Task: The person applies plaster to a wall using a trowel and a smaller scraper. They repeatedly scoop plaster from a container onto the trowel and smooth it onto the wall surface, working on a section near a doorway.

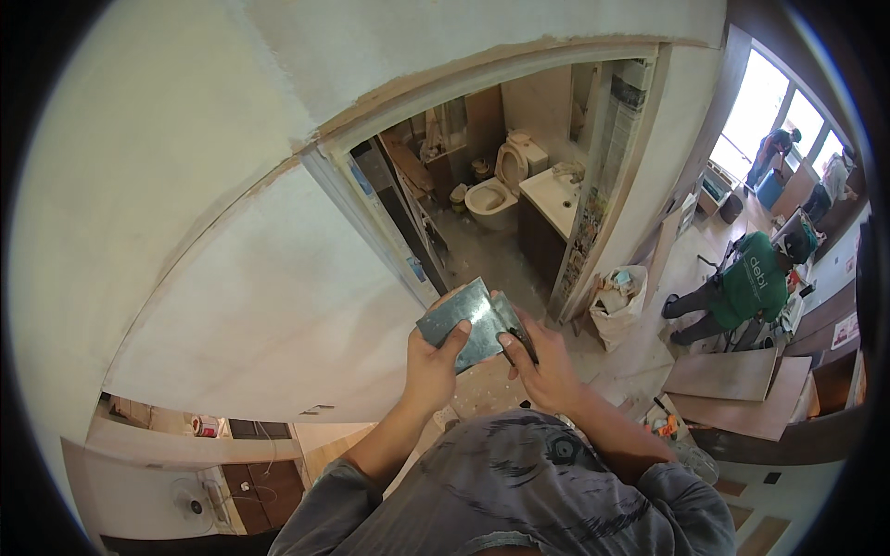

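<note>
In front of my chest, my left hand is closed on a flat, rectangular grey metal plate, its thumb lying across the face. The plate looks like a putty blade, and its surface is shiny and slightly smeared. My right hand grips a narrower dark scraper with its thumb on top. The scraper lies against the plate's right edge, and the two overlap there. The fingers beneath both pieces are mostly hidden.
A bathroom doorway ahead shows a toilet and a sink. Beside it stands a white sack of debris. At right, a person in a green shirt bends near wooden panels; others work by the window. A pale wall fills the left.
</note>
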A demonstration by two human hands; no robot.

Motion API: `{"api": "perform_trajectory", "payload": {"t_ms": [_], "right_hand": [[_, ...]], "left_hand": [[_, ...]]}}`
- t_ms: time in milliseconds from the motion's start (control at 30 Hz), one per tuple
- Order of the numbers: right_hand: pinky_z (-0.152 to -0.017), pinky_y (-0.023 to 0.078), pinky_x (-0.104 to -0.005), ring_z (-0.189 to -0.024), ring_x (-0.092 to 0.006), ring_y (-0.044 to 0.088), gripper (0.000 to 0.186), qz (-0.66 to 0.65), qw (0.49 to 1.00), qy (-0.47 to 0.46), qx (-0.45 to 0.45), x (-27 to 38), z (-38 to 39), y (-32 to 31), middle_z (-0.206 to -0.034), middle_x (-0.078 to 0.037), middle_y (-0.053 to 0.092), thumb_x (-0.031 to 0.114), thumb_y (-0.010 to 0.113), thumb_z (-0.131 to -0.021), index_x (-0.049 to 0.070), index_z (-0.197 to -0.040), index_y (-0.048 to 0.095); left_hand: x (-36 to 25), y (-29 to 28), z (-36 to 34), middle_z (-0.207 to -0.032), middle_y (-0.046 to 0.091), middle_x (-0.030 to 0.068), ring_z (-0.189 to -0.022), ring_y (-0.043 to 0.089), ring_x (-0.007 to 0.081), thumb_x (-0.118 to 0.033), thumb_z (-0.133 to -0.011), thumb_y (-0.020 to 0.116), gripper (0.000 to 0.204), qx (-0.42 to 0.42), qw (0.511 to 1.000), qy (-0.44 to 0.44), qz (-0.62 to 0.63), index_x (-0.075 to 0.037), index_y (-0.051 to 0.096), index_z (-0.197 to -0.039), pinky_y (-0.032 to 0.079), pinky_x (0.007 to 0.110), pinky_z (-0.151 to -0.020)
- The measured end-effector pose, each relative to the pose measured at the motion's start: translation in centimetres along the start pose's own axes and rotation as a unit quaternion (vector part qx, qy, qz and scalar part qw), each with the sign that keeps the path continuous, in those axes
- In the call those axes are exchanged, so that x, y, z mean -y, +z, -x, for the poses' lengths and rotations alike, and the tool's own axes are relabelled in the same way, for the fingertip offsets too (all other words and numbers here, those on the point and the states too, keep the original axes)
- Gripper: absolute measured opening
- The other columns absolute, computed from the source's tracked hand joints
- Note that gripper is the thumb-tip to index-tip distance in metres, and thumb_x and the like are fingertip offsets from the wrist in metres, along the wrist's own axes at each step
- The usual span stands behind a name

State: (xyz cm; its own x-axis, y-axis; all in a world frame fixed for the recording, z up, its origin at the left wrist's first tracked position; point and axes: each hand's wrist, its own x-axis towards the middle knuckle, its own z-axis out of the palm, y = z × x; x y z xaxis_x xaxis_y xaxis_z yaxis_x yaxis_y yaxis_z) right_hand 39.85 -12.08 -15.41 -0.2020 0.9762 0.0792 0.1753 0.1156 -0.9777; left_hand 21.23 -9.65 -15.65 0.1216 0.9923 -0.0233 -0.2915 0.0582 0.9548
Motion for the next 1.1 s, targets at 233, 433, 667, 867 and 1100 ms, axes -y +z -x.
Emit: {"api": "perform_trajectory", "payload": {"t_ms": [233,433,667,867,1100], "right_hand": [[-0.052,0.053,-0.0304,-0.059,-0.0161,0.064,0.05,0.055,0.997,-0.005,0.063,-1.9,-1.4,-0.8,-0.084,-0.015,0.072,0.023,0.054,-0.106,-0.005,-0.146,0.041],[-0.062,0.054,-0.0356,-0.07,-0.023,0.072,0.045,0.043,0.981,0.101,0.16,-1.6,-1.7,-2.5,-0.092,-0.018,0.071,0.027,0.053,-0.106,-0.004,-0.138,0.048],[-0.063,0.055,-0.0303,-0.07,-0.0157,0.071,0.044,-0.05,0.985,0.118,0.119,-1.5,-0.5,-2.9,-0.094,-0.012,0.071,0.028,0.061,-0.103,-0.002,-0.135,0.054],[-0.066,0.055,-0.0289,-0.07,-0.0137,0.068,0.042,-0.115,0.991,0.059,-0.031,-2.3,1.8,-2.3,-0.096,-0.01,0.07,0.023,0.067,-0.099,-0.001,-0.133,0.058],[-0.053,0.051,-0.0297,-0.062,-0.0131,0.064,0.043,-0.068,0.994,0.055,-0.069,-3.2,4.2,-2.1,-0.085,-0.009,0.065,0.026,0.07,-0.099,-0.003,-0.128,0.061]], "left_hand": [[1.1,-0.7,-0.1,-0.115,0.068,0.0065,-0.104,0.061,0.0124,-0.009,-0.101,0.061,0.037,-0.003,0.998,0.008,-0.054,0.003,0.058,-0.136,0.05,0.028,-0.091],[1.7,-1.0,-0.1,-0.117,0.067,0.0077,-0.103,0.062,0.0125,-0.007,-0.101,0.061,0.04,0.03,0.993,0.006,-0.115,0.002,0.055,-0.139,0.053,0.028,-0.089],[0.7,-0.6,-0.7,-0.118,0.067,0.0111,-0.097,0.071,0.0214,-0.013,-0.1,0.062,0.045,0.053,0.994,-0.028,-0.088,0.001,0.05,-0.141,0.065,0.037,-0.075],[1.9,0.9,1.2,-0.117,0.067,0.012,-0.099,0.072,0.0228,-0.018,-0.098,0.065,0.046,-0.017,0.999,-0.029,0.008,0.001,0.051,-0.138,0.065,0.036,-0.073],[2.9,2.8,2.8,-0.119,0.067,0.011,-0.101,0.071,0.0219,-0.013,-0.1,0.061,0.043,0.03,0.999,-0.021,-0.026,-0.001,0.051,-0.139,0.066,0.039,-0.074]]}}
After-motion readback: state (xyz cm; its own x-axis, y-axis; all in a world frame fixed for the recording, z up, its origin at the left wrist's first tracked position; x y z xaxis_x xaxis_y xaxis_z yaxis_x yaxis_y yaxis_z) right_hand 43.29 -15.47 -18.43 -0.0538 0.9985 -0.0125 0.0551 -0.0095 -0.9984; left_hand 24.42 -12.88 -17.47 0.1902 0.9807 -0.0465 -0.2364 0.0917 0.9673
